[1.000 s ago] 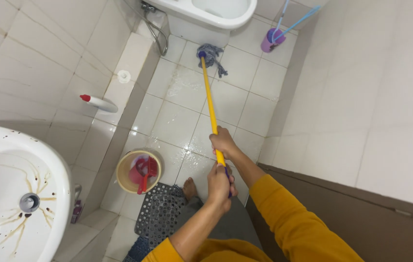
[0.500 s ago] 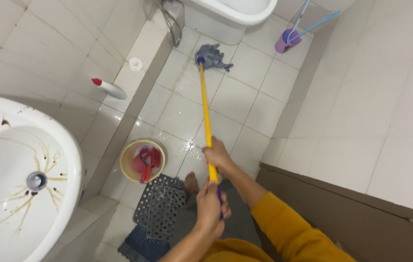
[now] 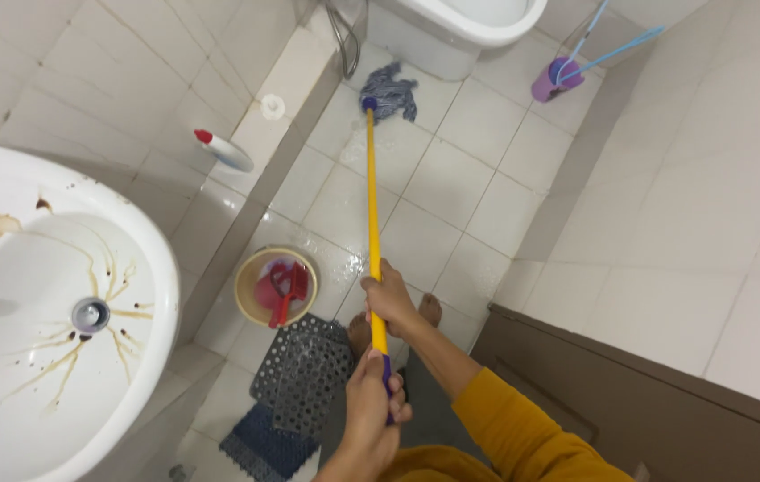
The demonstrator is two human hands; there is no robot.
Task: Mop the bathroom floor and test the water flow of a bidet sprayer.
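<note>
Both hands grip the long yellow mop handle [image 3: 371, 214], right hand [image 3: 391, 302] ahead of left hand [image 3: 373, 406] for leverage, pressing its grey string head [image 3: 393, 89] against the far white toilet base [image 3: 433, 45].

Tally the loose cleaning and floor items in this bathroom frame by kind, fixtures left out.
Mop, held in left hand and right hand: 1
Bucket holding a red scoop: 1
Perforated floor mats: 2
Purple brush holder: 1
Red-capped bottle on the ledge: 1
Total: 6
</note>
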